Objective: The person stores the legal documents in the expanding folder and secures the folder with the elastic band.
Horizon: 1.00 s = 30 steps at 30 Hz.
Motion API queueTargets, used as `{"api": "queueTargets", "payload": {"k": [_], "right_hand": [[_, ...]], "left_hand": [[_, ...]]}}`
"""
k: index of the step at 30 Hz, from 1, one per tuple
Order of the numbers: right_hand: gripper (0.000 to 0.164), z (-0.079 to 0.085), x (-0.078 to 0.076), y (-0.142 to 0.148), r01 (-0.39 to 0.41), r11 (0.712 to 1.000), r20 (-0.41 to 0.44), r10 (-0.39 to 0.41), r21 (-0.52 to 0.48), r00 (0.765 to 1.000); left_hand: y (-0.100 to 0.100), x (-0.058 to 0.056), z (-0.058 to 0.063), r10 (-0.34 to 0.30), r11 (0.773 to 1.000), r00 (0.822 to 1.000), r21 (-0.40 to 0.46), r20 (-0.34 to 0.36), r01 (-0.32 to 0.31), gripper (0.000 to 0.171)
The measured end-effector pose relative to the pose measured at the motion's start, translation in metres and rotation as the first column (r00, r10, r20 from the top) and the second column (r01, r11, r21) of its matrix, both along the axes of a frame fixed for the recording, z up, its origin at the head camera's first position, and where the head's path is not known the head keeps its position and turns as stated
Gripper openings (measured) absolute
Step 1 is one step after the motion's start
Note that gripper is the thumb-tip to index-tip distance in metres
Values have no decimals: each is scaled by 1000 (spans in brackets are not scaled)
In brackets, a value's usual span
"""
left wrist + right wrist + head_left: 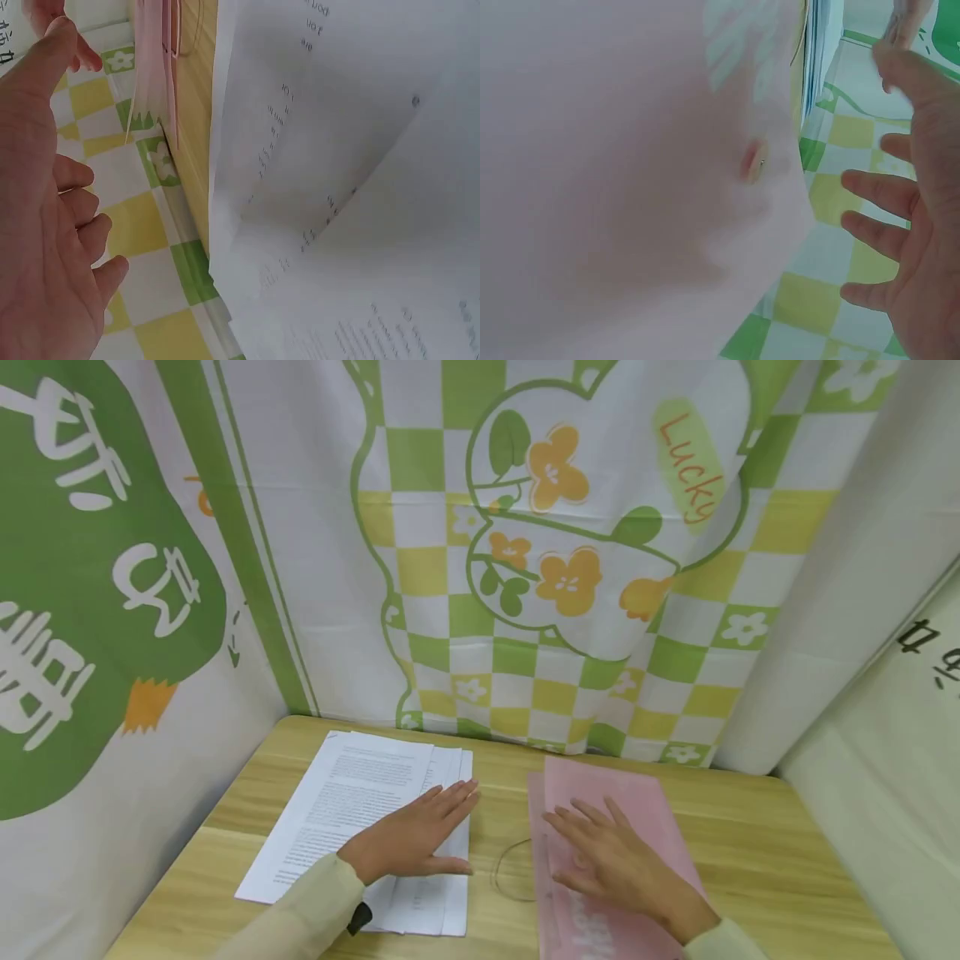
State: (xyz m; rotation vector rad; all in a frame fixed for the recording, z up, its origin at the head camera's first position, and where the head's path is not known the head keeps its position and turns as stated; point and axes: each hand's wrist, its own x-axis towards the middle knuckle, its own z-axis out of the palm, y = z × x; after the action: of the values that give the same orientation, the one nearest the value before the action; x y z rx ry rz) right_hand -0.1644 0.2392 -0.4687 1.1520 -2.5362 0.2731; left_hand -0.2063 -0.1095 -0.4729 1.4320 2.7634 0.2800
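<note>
My left hand (416, 831) is held over printed sheets of paper (360, 785) spread in a loose, overlapping stack, its fingers extended. In the left wrist view that hand (52, 202) is apart from the sheets (337, 150) and holds nothing. Over a pink translucent folder (637, 810) is my right hand (615, 860), fingers spread. The right wrist view shows a gap between this hand (915, 217) and the folder (630, 187), with a small round button (755, 160) on the folder's face. A thin loop of cord (497, 881) sticks out from the folder's left side.
Both piles lie on a wood-grain table (780, 860), with a strip of bare wood between them. Printed curtains (420, 560) hang along the table's back and sides. A black band (361, 918) shows at the left wrist.
</note>
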Motion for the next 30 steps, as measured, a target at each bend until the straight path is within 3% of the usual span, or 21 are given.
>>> {"api": "queueTargets", "payload": {"k": [6,12,18,24,30], "right_hand": [[56,-5,-1,2,-4,999,-26,3,-39,1000],[51,-13,-1,2,-29,999,-66,26,-46,997],[62,-19,5,-2,10,1000,37,-9,-23,999],[69,-19,10,-11,58,998,160,-60,17,985],[69,-19,11,-17,82,993,232,-99,82,968]], "left_hand": [[11,6,-9,13,1000,997,13,82,-14,94],[30,15,-21,34,999,996,19,86,-36,90],[57,27,-33,25,1000,997,-5,73,-24,85],[75,36,-41,28,1000,999,-16,44,-27,88],[81,39,-43,72,997,993,-29,97,-69,91]]}}
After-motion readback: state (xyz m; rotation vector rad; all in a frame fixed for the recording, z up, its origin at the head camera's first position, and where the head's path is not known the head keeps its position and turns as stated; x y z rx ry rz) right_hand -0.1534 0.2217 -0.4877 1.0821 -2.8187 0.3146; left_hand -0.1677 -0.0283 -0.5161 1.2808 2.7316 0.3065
